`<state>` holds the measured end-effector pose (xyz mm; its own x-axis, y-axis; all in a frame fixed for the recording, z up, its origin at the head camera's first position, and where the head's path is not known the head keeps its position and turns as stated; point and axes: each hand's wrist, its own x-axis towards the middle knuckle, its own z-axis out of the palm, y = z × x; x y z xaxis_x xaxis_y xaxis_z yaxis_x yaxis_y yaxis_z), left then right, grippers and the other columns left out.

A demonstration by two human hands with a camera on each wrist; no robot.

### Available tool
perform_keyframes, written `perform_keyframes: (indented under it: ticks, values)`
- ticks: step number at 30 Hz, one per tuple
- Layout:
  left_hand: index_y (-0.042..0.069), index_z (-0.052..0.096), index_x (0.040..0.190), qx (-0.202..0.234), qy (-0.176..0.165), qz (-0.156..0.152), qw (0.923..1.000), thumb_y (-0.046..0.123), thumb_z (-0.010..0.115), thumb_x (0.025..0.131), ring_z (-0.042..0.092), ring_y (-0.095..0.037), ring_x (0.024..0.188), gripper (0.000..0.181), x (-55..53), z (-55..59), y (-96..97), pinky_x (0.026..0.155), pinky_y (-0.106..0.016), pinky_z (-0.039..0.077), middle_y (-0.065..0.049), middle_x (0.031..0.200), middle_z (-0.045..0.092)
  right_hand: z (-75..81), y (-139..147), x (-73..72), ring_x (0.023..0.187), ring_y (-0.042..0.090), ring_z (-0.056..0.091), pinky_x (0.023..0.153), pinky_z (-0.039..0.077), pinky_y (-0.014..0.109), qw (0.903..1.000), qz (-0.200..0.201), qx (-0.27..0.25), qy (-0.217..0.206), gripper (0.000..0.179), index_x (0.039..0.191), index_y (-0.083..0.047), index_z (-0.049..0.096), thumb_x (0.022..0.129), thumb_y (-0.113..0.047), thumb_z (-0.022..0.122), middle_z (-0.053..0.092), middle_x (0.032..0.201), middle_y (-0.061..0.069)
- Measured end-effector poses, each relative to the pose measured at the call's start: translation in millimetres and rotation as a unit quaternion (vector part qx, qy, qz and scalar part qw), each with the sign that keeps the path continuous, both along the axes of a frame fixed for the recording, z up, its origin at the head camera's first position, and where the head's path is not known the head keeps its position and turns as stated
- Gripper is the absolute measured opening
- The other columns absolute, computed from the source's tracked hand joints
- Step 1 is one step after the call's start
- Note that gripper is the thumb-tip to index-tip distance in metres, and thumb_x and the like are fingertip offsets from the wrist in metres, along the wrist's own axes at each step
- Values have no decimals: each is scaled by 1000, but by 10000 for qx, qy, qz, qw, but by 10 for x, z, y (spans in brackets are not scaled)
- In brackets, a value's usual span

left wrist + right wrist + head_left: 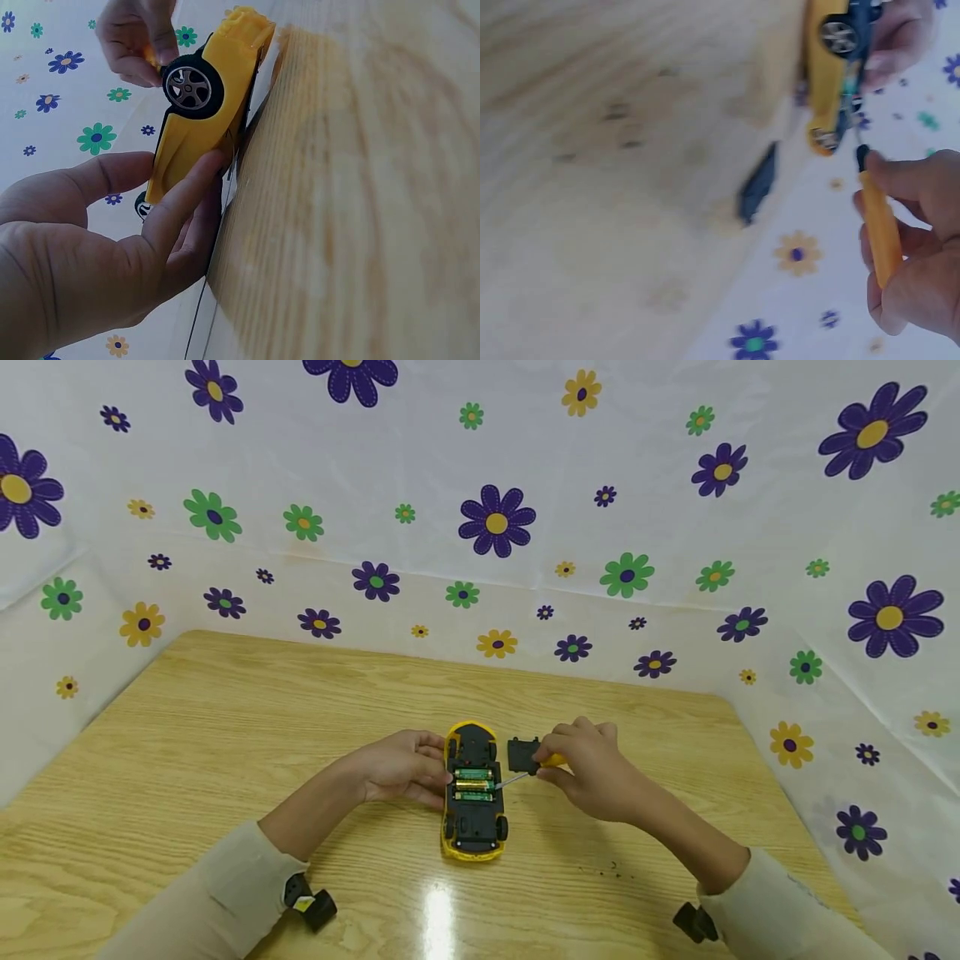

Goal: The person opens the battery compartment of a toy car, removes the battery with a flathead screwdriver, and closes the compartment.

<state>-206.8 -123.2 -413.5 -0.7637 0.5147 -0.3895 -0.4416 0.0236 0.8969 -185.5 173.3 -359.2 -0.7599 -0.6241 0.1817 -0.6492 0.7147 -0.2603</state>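
A yellow toy car lies upside down on the table, black underside up. Its open battery bay holds three green-and-gold batteries. My left hand grips the car's left side, thumb at the upper edge and fingers along the body, as the left wrist view shows. In my right hand is a screwdriver with a yellow handle and a black collar. Its thin metal shaft slants to the right end of the batteries. A black battery cover lies on the table just right of the car, partly behind my right fingers.
Several tiny dark pieces, possibly screws, lie on the wooden table below my right hand. Flower-printed white sheeting stands behind and beside the table. A black wrist camera sits at each sleeve.
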Motion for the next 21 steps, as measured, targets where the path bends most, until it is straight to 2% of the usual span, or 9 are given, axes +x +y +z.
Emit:
perform_keyframes:
  ticks: [5,10,16,21]
  values:
    - [-6,23,155,14,-28,-6,10000,-9,61,97,67,-38,108,69,4,3,8,92,-51,60,-31,146,44,216,-211,117,78,16,41,75,27,42,9940,-171,958,504,9,93,-18,76,88,-15,82,62,86,-6]
    - [-5,21,156,9,-21,-11,10000,-8,61,98,67,-38,108,71,5,2,3,93,-51,60,-31,149,40,319,-412,238,72,20,34,72,23,42,9772,-195,1750,1189,16,81,-17,69,88,-11,82,47,73,-3]
    - [-5,14,158,56,-57,-8,10000,-7,60,98,65,-40,111,76,3,2,-2,94,-51,59,-33,156,30,321,-552,332,72,23,30,72,20,43,9623,-218,2039,1787,30,70,-14,58,86,4,74,41,68,1]
    - [-5,12,159,85,-77,16,9999,-7,60,98,65,-40,111,78,0,-1,-5,94,-51,59,-32,157,28,279,-579,343,73,24,32,72,23,42,9502,-143,2226,2178,24,71,-12,61,82,-1,79,46,71,3]
